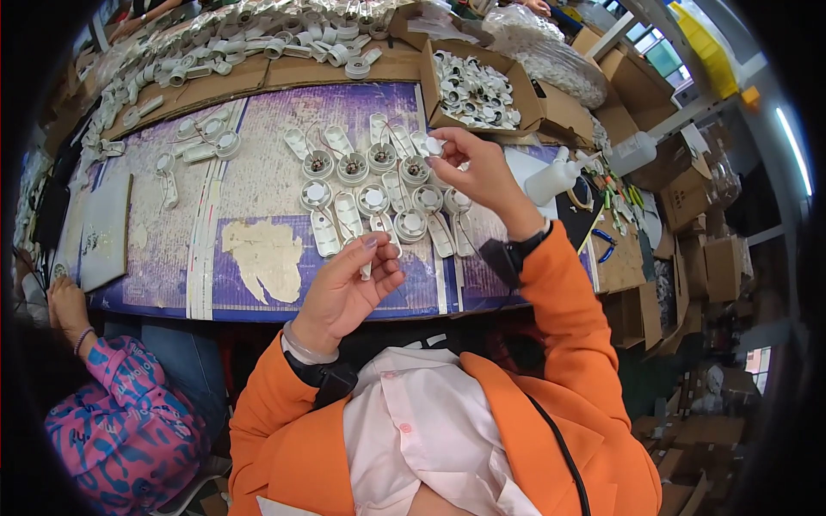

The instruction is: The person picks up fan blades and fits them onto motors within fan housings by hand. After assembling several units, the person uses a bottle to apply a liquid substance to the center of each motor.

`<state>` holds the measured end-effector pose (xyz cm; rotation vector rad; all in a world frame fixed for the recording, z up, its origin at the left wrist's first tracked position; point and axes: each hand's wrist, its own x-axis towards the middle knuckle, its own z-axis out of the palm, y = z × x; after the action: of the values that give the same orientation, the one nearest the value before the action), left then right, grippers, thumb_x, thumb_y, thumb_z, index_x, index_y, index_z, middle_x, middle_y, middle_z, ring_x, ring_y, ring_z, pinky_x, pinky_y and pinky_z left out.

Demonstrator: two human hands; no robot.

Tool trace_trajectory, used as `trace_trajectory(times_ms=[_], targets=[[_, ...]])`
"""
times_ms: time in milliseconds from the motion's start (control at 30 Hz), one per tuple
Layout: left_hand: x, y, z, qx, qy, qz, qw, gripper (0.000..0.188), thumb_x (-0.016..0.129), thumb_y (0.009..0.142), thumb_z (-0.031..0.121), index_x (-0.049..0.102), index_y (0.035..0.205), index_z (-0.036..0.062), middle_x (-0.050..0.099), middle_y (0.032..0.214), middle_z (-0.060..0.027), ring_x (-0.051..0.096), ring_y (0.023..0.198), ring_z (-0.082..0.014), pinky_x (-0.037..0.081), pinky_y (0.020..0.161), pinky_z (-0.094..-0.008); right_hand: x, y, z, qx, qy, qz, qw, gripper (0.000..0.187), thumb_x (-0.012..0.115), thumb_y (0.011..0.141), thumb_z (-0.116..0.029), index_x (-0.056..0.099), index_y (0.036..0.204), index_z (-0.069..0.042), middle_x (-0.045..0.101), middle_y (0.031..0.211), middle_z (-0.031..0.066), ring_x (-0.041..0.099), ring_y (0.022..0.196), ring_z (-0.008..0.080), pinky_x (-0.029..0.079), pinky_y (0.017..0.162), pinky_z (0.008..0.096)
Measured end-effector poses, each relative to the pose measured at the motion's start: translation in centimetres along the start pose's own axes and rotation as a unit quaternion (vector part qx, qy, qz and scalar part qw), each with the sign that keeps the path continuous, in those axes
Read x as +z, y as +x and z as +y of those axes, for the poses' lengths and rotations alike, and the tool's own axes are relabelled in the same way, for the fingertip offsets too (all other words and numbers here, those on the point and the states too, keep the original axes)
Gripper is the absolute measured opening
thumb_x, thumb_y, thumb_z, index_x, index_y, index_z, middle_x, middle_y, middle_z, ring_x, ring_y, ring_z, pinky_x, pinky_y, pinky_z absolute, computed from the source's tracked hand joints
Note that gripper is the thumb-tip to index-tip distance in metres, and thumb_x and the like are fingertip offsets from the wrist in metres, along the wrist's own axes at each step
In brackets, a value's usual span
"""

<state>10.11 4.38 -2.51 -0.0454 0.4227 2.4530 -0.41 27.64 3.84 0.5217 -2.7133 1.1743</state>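
Note:
My right hand [475,170] pinches a small white round cap [434,146] above the far right of a cluster of white plastic lamp-like housings. In the back row, open round cups [352,168] show wires and small parts inside. The nearer row has cups with white discs [372,199] in them, each joined to a long oval arm [324,232]. My left hand [351,288] hovers at the cluster's near edge, palm turned up and fingers curled. A small white piece [366,272] shows between its fingers; its exact shape is partly hidden.
A cardboard box [471,125] of small white parts stands behind the cluster. Many white housings [301,39] heap along the back. To the right are a white bottle [551,182] and blue-handled pliers [605,245]. Another person's hand [69,305] rests by a white board [107,232] at left.

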Motion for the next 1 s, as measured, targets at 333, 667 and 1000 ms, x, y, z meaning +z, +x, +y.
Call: trace_trajectory(times_ms=[333,667,1000], targets=[[-1.2,-1.4,1.4,0.036,-0.028,0.014,0.999,0.024,0.05,0.094,0.012,0.051,0.115,-0.0001,0.055,0.101,-0.0091,0.055,0.092,-0.0186,0.052,0.084,-0.0337,0.6,2.4,2.7,-0.109,-0.23,-0.121,0.96,0.032,0.071,0.075,-0.026,0.065,0.101,-0.008,0.061,0.075,0.0052,0.06,0.065,0.0198,0.047,0.059,0.0307],[-1.4,-1.5,1.6,0.043,-0.035,0.021,0.998,0.024,0.05,0.093,0.012,0.051,0.114,-0.0005,0.055,0.101,-0.0099,0.055,0.093,-0.0191,0.052,0.085,-0.0341,0.3,2.2,3.5,-0.118,-0.224,-0.117,0.96,0.033,0.071,0.075,-0.028,0.066,0.104,-0.013,0.06,0.089,0.0068,0.06,0.08,0.0231,0.048,0.066,0.0329],[-1.6,-1.9,1.8,0.052,-0.048,0.02,0.997,0.027,0.05,0.094,0.015,0.051,0.115,-0.0007,0.055,0.101,-0.0102,0.055,0.094,-0.0201,0.052,0.086,-0.0355,0.4,0.4,2.2,-0.218,-0.269,-0.09,0.934,0.036,0.06,0.083,-0.024,0.06,0.114,-0.007,0.063,0.105,0.0103,0.056,0.103,0.0295,0.044,0.083,0.0397]])
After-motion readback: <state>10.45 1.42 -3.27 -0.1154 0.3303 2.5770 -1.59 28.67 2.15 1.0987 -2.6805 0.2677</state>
